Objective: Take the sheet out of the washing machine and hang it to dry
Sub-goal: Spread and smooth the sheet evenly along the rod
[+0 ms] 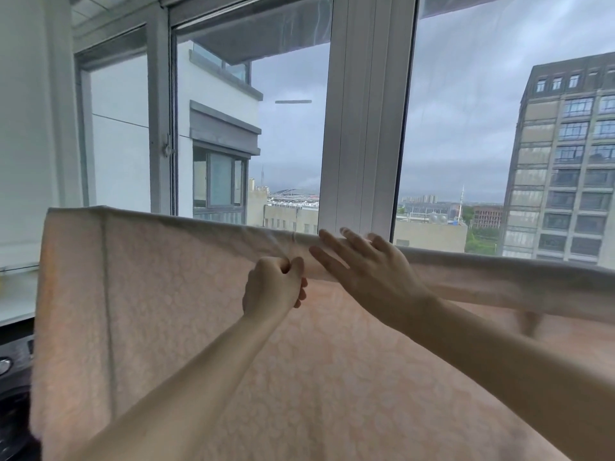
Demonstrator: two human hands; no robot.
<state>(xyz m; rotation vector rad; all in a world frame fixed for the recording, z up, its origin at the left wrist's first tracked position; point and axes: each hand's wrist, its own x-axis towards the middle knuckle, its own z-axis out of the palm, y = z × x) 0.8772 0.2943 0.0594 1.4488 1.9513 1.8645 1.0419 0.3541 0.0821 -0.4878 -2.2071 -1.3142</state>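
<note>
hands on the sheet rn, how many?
2. Left hand pinches a bunch of the sheet just below its top fold; right hand lies flat, fingers straight, over that fold beside it.

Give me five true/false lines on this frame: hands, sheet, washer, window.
1. The left hand pinches the sheet near its top fold. True.
2. The right hand is a closed fist. False: its fingers lie straight along the fold.
3. The sheet is bunched in a heap on the floor. False: it hangs spread out in front of the window.
4. Part of the washing machine shows at lower left. True.
5. The sheet is dark blue. False: pale pink, patterned.
</note>
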